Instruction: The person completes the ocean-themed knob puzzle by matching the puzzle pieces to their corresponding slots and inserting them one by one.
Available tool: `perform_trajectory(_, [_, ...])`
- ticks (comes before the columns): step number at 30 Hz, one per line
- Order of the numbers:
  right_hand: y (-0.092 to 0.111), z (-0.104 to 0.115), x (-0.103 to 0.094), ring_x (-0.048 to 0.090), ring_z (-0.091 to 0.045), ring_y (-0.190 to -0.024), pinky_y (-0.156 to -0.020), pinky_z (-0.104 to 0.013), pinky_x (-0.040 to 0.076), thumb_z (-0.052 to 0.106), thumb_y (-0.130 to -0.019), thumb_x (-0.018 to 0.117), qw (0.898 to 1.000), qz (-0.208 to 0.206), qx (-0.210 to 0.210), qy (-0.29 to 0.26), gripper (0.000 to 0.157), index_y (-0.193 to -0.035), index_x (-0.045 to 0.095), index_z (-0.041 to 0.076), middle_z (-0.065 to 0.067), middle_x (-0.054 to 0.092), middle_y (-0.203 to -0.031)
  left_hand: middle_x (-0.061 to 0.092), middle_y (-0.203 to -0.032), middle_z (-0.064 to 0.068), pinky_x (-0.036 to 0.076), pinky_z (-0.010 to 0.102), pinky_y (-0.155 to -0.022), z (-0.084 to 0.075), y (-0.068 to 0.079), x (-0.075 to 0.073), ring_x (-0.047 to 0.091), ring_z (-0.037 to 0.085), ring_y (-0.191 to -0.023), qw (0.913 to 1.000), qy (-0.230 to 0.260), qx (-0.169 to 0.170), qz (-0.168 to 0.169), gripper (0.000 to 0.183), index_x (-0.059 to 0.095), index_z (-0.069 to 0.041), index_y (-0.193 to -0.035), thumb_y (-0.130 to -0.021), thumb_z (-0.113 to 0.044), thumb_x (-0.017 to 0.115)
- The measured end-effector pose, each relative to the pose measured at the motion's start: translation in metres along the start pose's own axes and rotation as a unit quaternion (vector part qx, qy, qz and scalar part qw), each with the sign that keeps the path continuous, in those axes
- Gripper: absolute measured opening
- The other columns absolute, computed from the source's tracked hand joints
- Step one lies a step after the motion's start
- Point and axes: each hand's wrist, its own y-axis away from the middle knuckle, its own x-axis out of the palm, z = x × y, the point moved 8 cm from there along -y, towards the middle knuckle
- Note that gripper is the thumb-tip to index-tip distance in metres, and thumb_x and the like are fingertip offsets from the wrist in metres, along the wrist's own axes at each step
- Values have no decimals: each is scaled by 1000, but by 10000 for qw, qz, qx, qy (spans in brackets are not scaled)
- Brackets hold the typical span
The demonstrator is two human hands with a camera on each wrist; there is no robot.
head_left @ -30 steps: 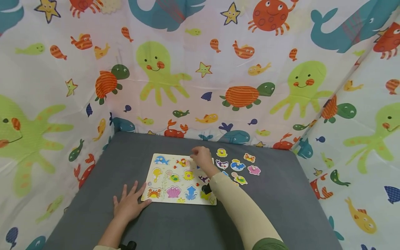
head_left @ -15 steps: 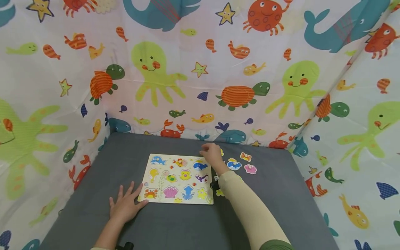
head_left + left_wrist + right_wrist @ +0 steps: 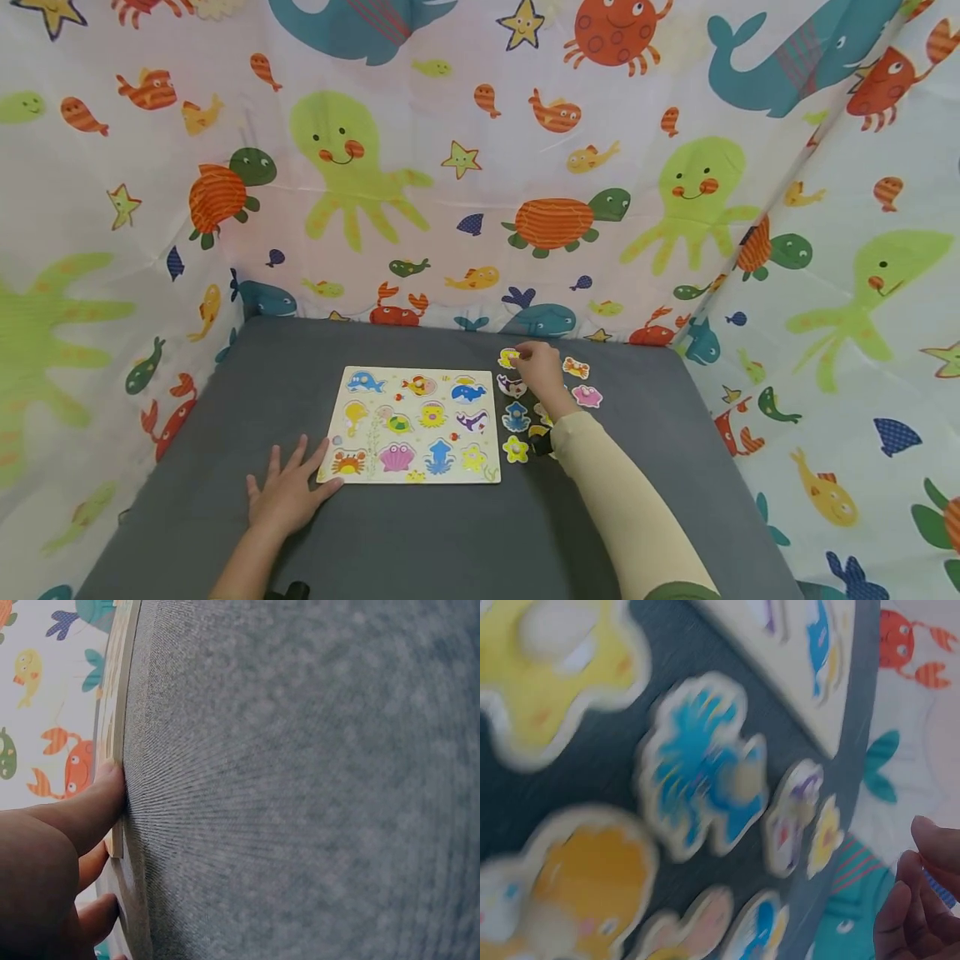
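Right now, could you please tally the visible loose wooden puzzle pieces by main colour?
Yellow: 2 (flat star, frilly piece)
Blue: 2 (squid, whale)
Orange: 2 (crab, rounded piece)
Pink: 1 (ridged shell)
Purple-white: 1 (orca)
Multicoloured: 1 (turtle)
Total: 9

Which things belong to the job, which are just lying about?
Job:
puzzle board
loose sea-creature pieces beside it, including blue squid, yellow star
left hand, touching the board
right hand, at the pieces

Setting:
sea-print curtain
grey cloth underneath

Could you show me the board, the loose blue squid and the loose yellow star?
Board (image 3: 420, 437): head view, a bare patch near its middle.
Squid (image 3: 697, 769): right wrist view, the middle of its printed face.
Star (image 3: 516, 449): head view, the centre of its body.
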Motion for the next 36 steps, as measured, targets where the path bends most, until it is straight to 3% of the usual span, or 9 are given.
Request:
perform_trajectory(8, [0,-49,-8,67,-33,-107,-93,-47,56,12,-91,75,9986,50,527,80,29,-118,73,1,-17,72,-114,12,-168,20,-12,83,-105,2,0,1,-9,56,-149,10000,3,-43,43,92,27,-23,-161,-88,-68,62])
perform_trajectory(14, [2,-71,-14,67,-34,-101,-92,-49,55,10,-89,74,9952,146,861,438,25,-112,75,0,-19,72,-111,11,-168,20,-11,84,-105,2,0,-1,-9,56,-149,10000,-5,11,67,92,26,-24,-161,-88,-69,61])
perform_trajectory(18, [3,-77,-14,66,-33,-95,-89,-48,54,8,-87,75,9932,205,897,712,24,-109,77,0,-19,72,-104,10,-168,20,-12,84,-104,3,-2,-1,-10,56,-149,9999,-20,6,103,93,26,-25,-161,-88,-71,60])
perform_trajectory(27, [4,-81,-12,67,-32,-93,-89,-48,55,8,-86,76,9918,399,971,734,15,-99,79,-1,-17,75,-100,10,-168,20,-13,84,-104,4,-5,2,-11,56,-149,9999,-9,-2,127,94,25,-26,-162,-87,-72,60])
perform_trajectory(36, [0,-74,-19,67,-33,-99,-89,-46,56,11,-89,77,9939,112,859,680,13,-98,80,3,-16,75,-103,11,-168,21,-12,84,-104,1,-4,-1,-9,57,-149,10000,-38,19,85,93,26,-24,-161,-88,-70,61])
